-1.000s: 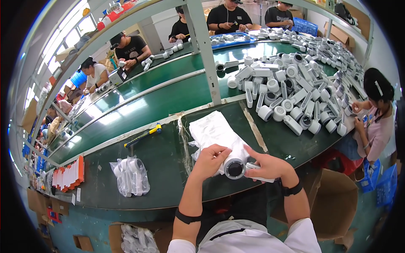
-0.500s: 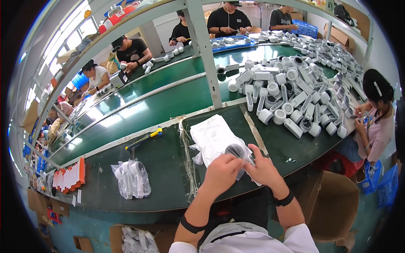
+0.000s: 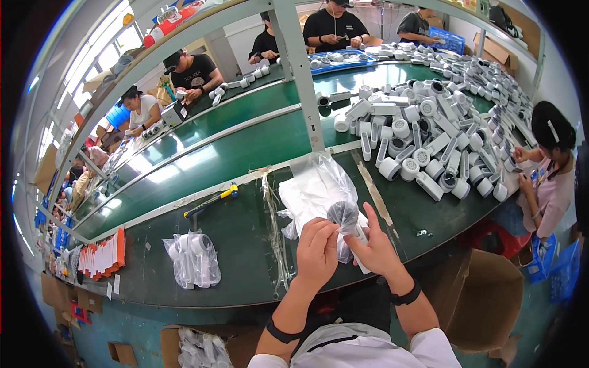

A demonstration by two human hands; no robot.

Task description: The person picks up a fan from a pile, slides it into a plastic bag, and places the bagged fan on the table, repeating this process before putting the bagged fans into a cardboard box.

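Note:
A white handheld device with a round, dark-faced head [image 3: 342, 214] is held over the near edge of the green table. Its pale handle lies in my right hand [image 3: 379, 253], whose thumb presses near the head while the index finger points up. At the left side of the head, my left hand [image 3: 316, 250] has its fingertips pinched together on what looks like clear plastic film over the head. Just beyond both hands is a stack of white plastic bags [image 3: 310, 191], with a clear, wrinkled bag [image 3: 328, 168] loose on its top.
On the left lie bagged devices [image 3: 192, 260], a yellow-and-black hammer [image 3: 211, 200] and orange-and-white cards [image 3: 103, 256]. A large heap of similar devices [image 3: 423, 141] covers the right. A metal post [image 3: 305, 92] rises beyond the bags; an open carton [image 3: 488, 300] stands below right. Several co-workers sit around.
The device's head now shows more openly between my hands. My left hand has shifted slightly left, and my right index finger has straightened upward. The top bag's far end has puffed up.

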